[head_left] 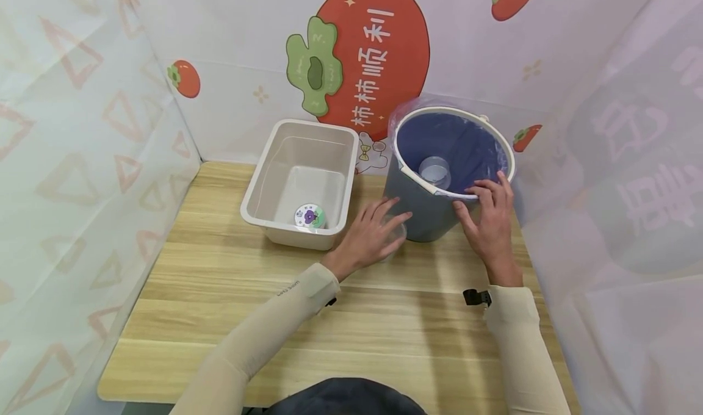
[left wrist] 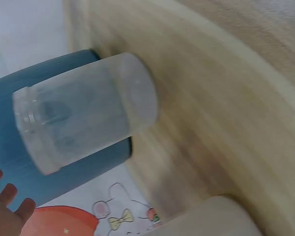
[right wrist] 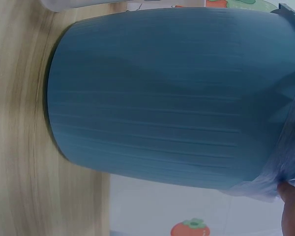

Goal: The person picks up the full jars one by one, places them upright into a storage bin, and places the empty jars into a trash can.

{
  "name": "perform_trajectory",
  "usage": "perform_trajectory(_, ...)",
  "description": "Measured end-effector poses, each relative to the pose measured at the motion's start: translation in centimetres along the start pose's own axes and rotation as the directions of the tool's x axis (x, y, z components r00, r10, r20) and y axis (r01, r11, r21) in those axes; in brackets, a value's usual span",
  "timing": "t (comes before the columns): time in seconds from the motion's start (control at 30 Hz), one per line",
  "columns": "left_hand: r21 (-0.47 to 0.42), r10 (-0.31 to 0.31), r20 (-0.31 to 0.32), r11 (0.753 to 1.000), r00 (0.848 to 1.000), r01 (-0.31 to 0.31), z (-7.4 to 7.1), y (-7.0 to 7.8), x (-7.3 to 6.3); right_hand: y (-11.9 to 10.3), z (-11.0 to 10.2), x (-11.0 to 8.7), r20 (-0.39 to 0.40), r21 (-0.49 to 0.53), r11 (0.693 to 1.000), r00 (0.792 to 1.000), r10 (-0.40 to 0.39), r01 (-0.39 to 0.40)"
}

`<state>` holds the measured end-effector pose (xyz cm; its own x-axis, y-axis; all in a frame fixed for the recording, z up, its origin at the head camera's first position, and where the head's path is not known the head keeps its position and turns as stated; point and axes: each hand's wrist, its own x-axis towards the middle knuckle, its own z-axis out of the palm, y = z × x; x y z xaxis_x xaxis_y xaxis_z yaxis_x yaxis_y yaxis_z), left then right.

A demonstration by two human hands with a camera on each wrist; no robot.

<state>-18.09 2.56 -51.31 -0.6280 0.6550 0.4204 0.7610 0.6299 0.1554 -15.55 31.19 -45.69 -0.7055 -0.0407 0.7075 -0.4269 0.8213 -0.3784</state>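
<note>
A clear plastic jar (left wrist: 83, 110) stands upright on the table, its mouth uncovered. My left hand (head_left: 368, 235) reaches beside it with fingers spread; the left wrist view shows fingertips (left wrist: 7, 194) apart from the jar. To the right stands a blue-grey trash can (right wrist: 152, 98) with a white rim and a bluish plastic liner (head_left: 472, 149). My right hand (head_left: 490, 229) grips its near rim, fingers over the edge and thumb outside. Inside the can lies another clear round container (head_left: 436, 172). Where the left fingers overlap the jar in the head view, part of it is hidden.
A beige rectangular basin (head_left: 258, 189) stands left of the can, with a round printed lid or disc (head_left: 310, 216) in its near end. Behind them rises a printed backdrop (head_left: 230, 36), with sheets along both sides of the wooden table (head_left: 219, 293).
</note>
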Motion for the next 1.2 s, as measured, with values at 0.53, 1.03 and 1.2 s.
perform_trajectory(0.53,-0.049,-0.054,0.173,0.997,0.983,0.064,2.8,-0.1,-0.7,-0.2,0.0,-0.1,0.002,0.002,1.0,1.0,0.004,-0.004)
perform_trajectory(1.03,-0.104,-0.034,0.122,0.993,0.992,0.047,3.2,-0.1,-1.2,-0.3,0.0,-0.2,0.002,-0.004,1.0,1.0,0.004,-0.004)
perform_trajectory(1.2,-0.111,-0.024,0.101,0.993,0.995,0.035,2.4,0.1,-1.0,-0.2,0.1,-0.1,-0.001,0.002,1.0,1.0,0.009,-0.009)
